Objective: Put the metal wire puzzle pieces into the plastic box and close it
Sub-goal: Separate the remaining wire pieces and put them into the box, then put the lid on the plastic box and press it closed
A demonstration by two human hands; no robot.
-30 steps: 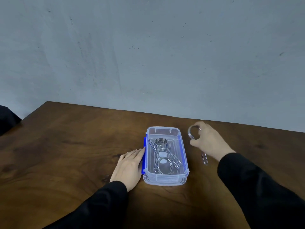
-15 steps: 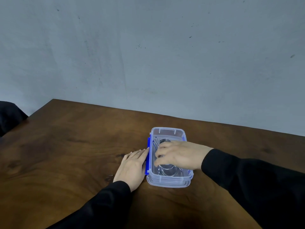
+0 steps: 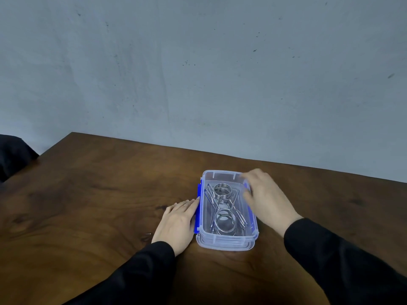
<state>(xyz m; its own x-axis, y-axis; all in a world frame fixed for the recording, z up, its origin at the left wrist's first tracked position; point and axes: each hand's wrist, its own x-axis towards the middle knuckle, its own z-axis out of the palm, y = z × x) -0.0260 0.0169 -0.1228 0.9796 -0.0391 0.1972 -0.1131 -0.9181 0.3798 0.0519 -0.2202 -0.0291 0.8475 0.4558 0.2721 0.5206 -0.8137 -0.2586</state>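
A clear plastic box (image 3: 220,173) with blue side latches stands open on the wooden table. Inside it lie several metal wire puzzle pieces (image 3: 223,208), coiled rings with long straight legs, overlapping each other. My left hand (image 3: 176,223) rests flat on the table, fingertips against the box's left blue latch (image 3: 198,208). My right hand (image 3: 266,197) hovers over the box's right rim, fingers spread toward the far right corner, holding nothing. It hides most of the right latch. A second clear rim shows under the box's near end; I cannot tell whether that is the lid.
The dark brown wooden table (image 3: 88,205) runs back to a grey wall. A black object (image 3: 13,155) sits past the table's far left corner. My black sleeves cover the near part of the table.
My right hand carried a ring-shaped wire piece from the table right of the box into the box, let it go, and moved back to the right rim. My left hand stayed put.
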